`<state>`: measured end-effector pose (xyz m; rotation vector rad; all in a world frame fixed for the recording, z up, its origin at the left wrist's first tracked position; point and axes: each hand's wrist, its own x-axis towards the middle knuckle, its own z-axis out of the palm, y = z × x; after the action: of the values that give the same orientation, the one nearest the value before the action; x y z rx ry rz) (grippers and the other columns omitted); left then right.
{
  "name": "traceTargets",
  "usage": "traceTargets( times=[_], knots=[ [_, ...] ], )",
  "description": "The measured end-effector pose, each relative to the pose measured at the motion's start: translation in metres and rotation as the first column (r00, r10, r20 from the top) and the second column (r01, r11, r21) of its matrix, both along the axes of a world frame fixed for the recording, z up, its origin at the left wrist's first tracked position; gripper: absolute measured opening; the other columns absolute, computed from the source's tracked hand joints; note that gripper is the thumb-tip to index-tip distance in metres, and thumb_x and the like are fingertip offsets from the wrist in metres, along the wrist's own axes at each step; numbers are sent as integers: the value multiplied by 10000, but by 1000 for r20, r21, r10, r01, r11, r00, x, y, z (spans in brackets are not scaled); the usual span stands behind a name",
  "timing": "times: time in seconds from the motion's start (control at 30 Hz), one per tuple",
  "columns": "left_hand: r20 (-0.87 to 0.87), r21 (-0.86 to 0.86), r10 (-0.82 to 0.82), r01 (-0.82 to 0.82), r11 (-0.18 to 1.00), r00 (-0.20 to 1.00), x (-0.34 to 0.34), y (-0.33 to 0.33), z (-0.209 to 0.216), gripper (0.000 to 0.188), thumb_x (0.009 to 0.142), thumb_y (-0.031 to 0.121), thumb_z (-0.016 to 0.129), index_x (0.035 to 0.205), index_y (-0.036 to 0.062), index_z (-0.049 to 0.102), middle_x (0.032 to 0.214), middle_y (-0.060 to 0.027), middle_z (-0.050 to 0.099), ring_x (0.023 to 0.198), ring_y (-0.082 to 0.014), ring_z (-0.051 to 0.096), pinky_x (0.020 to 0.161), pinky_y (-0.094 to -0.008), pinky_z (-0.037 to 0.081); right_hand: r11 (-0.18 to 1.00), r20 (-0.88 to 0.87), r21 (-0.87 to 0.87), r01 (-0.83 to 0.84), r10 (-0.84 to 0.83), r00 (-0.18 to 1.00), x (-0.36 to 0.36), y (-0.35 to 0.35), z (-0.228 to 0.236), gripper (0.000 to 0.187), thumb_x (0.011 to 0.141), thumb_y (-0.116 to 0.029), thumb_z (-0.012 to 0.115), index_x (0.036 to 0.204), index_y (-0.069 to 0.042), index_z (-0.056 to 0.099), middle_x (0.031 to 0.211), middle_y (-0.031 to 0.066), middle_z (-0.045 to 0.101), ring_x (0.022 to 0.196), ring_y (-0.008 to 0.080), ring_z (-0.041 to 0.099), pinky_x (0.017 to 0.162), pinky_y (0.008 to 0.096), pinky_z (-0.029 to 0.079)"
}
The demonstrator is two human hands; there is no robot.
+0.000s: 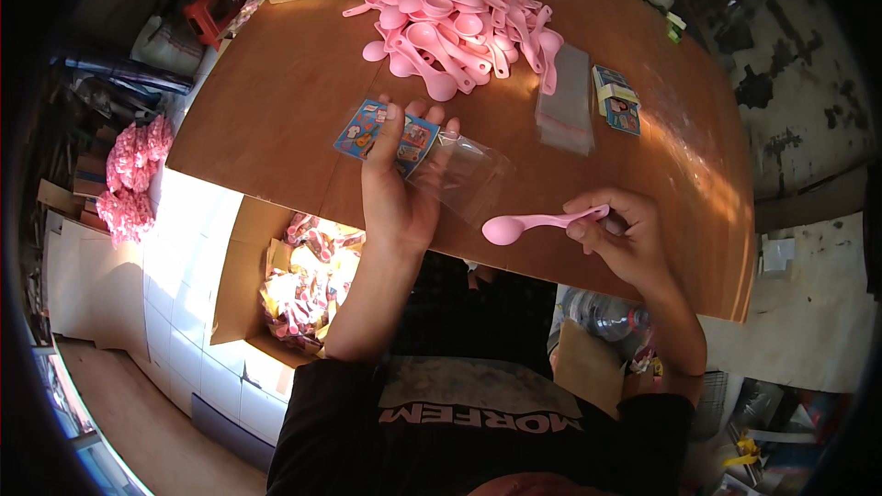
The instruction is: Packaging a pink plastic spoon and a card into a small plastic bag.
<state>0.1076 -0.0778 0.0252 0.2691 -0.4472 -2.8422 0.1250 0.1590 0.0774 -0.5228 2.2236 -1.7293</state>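
left hand (404, 197) gripping blue rectangular printed card (418, 140) and clear plastic bag (470, 176), right hand (627, 237) pinching pink plastic spoon (528, 223), pink spoon heap (459, 23) beyond left fingers

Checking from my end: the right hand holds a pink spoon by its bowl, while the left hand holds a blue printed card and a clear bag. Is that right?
Not quite: the head view shows the right hand gripping the pink spoon by its handle, with the bowl free. The left hand does hold the blue printed card and the clear bag.
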Motion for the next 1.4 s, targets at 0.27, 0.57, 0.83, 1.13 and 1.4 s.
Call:
traceTargets(
  times=[0.27,0.57,0.83,1.13,1.4],
  knots=[
    [-93,-106,-122,112,988,988,5,17,22,320,923,202,591,1196,69,488,1067,-101,598,1037,-235,593,979,-446,462,926,-659,372,-61,310,686,3,-19,34,231,655,-98,808,871,-94,723,921,62,627,885,208,578,748,314,481],
    [-142,-196,-191,161,967,971,13,22,34,253,898,124,616,1123,40,536,1025,-88,616,955,-233,642,848,-407,556,892,-864,450,49,420,277,-3,-20,33,231,608,-96,793,818,-54,705,971,27,670,953,235,604,748,351,518],
    [-86,-267,-92,66,962,992,8,19,24,277,864,141,674,1090,47,545,982,-78,616,884,-226,655,800,-397,569,940,-872,340,16,309,380,7,-18,45,287,579,-101,806,844,-56,705,825,72,657,731,220,633,595,311,515],
    [-1,-84,-34,33,996,999,5,11,18,282,877,268,671,1085,119,553,976,-59,604,936,-204,609,916,-402,510,975,-836,207,80,134,532,33,9,26,311,668,-12,774,970,-43,707,780,102,621,633,144,616,568,246,518],
    [4,-110,-203,202,973,979,17,42,15,394,885,265,662,1183,101,461,1034,-68,597,927,-231,637,834,-413,546,926,-810,321,198,160,564,26,-17,19,303,699,61,702,992,-16,687,920,116,617,759,217,636,641,294,525]
  ],
)
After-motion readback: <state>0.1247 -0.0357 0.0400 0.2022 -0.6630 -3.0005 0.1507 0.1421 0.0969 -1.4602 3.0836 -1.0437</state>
